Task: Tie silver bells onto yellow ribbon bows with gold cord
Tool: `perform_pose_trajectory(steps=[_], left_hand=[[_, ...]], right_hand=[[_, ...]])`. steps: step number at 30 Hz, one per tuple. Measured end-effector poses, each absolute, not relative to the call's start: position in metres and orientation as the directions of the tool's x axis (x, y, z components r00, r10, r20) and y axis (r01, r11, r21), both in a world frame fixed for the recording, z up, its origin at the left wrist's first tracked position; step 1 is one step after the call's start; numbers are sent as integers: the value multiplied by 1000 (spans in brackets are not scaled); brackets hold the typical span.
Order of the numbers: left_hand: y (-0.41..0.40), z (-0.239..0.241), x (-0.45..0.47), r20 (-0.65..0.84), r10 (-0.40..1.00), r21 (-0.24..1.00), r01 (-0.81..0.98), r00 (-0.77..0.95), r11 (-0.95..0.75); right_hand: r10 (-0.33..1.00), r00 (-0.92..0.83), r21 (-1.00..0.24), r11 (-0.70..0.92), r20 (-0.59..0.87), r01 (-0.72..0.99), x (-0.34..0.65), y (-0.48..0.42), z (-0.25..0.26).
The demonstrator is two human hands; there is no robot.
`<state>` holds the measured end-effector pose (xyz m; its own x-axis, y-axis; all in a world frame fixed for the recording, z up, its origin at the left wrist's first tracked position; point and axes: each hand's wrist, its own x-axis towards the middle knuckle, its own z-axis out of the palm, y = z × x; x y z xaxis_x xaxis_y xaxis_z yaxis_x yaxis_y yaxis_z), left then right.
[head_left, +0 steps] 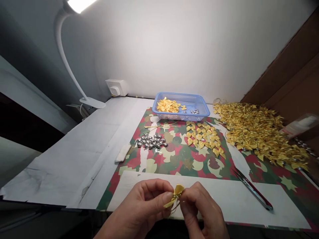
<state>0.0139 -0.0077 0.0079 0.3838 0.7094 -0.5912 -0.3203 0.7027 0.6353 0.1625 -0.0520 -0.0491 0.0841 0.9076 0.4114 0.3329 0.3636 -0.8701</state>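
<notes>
Nearest, over the front edge of the table [89,149], the two hands meet at one yellow bow [178,190]. The left hand [149,202] pinches it between the thumb and the fingers, and the right hand [204,207] pinches at its other side with bent fingers. A thin brown cord hangs below the bow, between the hands.

Under and behind them lies a white sheet [236,199], and on its right part a pair of tweezers [253,189] lies at a slant, its points directed away from the person. Farther, on the colourful patterned paper [179,161], there is a group of silver beads [152,141] at left, with some thin golden strips [159,126] just behind it. To the right of the beads, small yellow bows [203,136] lie in loose rows. Beyond these, at the right, spreads a large golden heap [251,129].

At the back, near the wall, stands a blue basket [183,116], which contains more yellow pieces [167,105] and a few beads.
</notes>
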Motion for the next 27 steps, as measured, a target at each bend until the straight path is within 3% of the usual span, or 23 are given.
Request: perform_pose_trajectory(steps=[11, 22, 27], left_hand=[[-10, 2, 14, -557, 706, 655, -292, 438, 697], [-14, 7, 14, -514, 790, 788, -182, 334, 589], [-10, 7, 16, -465, 834, 857, -87, 297, 509]], right_hand=[[892, 145, -863, 356, 428, 358, 158, -53, -53], [930, 146, -917, 289, 336, 273, 159, -55, -52], [954, 208, -953, 162, 218, 256, 158, -60, -60]])
